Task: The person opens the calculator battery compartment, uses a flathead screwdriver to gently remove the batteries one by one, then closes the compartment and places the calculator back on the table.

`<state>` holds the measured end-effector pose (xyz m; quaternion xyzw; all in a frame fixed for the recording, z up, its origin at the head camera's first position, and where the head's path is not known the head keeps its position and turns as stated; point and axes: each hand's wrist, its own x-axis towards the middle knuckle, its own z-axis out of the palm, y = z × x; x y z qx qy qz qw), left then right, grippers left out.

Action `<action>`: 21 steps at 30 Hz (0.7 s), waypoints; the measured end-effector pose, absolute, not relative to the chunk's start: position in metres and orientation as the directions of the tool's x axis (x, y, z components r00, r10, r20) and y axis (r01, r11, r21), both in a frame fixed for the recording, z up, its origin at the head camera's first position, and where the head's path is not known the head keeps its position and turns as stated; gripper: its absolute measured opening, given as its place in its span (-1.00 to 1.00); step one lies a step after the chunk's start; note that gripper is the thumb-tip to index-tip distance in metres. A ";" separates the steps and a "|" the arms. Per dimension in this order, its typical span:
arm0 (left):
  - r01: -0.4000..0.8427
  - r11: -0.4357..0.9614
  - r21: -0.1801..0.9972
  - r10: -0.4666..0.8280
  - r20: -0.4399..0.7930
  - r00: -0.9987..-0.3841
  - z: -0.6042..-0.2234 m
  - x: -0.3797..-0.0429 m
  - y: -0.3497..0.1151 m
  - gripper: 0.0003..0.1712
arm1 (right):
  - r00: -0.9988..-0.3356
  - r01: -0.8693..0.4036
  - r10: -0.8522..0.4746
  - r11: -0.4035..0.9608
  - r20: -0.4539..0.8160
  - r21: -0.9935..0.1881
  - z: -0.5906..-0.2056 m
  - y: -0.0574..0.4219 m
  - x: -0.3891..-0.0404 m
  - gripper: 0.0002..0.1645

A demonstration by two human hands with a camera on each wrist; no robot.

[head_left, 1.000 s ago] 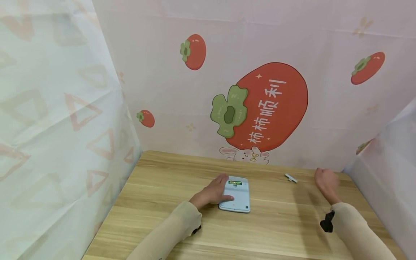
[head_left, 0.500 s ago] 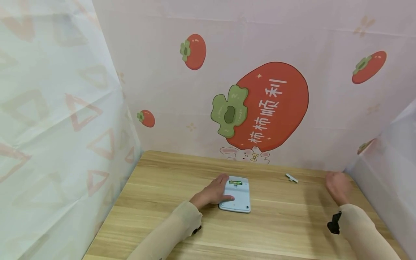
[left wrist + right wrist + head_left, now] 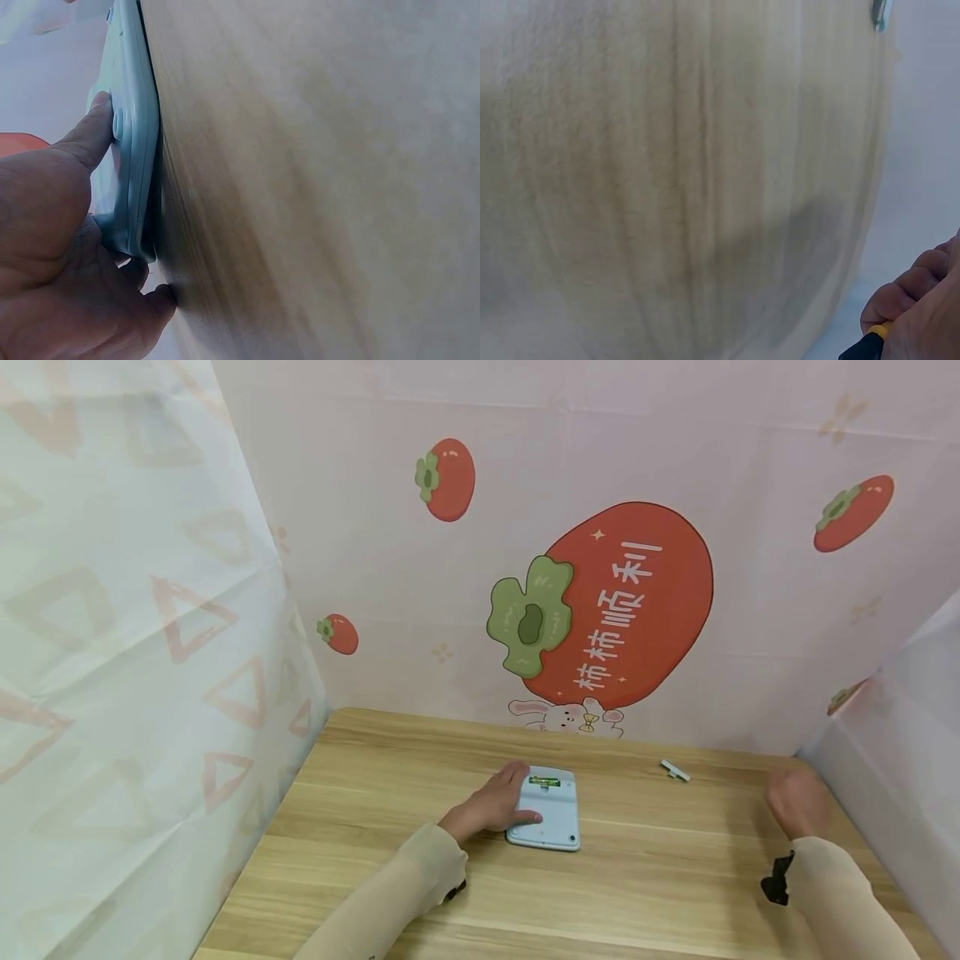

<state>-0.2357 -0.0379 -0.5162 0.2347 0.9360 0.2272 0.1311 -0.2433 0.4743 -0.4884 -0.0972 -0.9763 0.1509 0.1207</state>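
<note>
A light blue, calculator-like device (image 3: 551,827) lies back side up on the table, with a green battery (image 3: 544,782) in its slot. My left hand (image 3: 495,799) holds its left side. In the left wrist view the thumb (image 3: 90,135) presses on the back while the other fingers are at the edge, partly hidden. To the right lies a small pale battery cover (image 3: 675,770). My right hand (image 3: 798,802), blurred in the head view, is near the right end of the table. Its curled fingers grip a black-and-yellow handle (image 3: 866,346); the rest of that item is hidden.
The wooden table (image 3: 637,893) ends at a back wall sheet (image 3: 390,568) printed with persimmons. White patterned sheets stand along the left (image 3: 150,693) and right (image 3: 915,760) sides. The right sheet is close to my right hand.
My right hand has moved right and slightly nearer, away from the battery cover. The left hand and the device have stayed in place.
</note>
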 end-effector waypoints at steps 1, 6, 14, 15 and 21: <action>0.381 0.787 0.486 0.500 -0.139 -0.855 -0.516 -0.236 -0.038 0.04 | -0.956 0.167 0.232 0.933 0.179 -0.318 -0.489 0.476 -0.242 -0.40; 0.378 0.790 0.482 0.496 -0.142 -0.856 -0.516 -0.236 -0.039 0.04 | -0.947 0.286 0.319 0.895 0.043 -0.343 -0.489 0.481 -0.240 -0.47; 0.383 0.797 0.467 0.495 -0.143 -0.857 -0.516 -0.236 -0.039 0.02 | -0.885 0.439 0.464 0.794 -0.049 -0.420 -0.497 0.483 -0.241 -0.29; 0.380 0.799 0.466 0.493 -0.145 -0.858 -0.516 -0.236 -0.039 0.02 | -0.877 0.455 0.477 0.780 -0.061 -0.431 -0.498 0.483 -0.241 -0.29; 0.377 0.801 0.465 0.489 -0.145 -0.860 -0.518 -0.236 -0.038 0.04 | -0.861 0.500 0.488 0.762 -0.143 -0.412 -0.504 0.481 -0.237 -0.20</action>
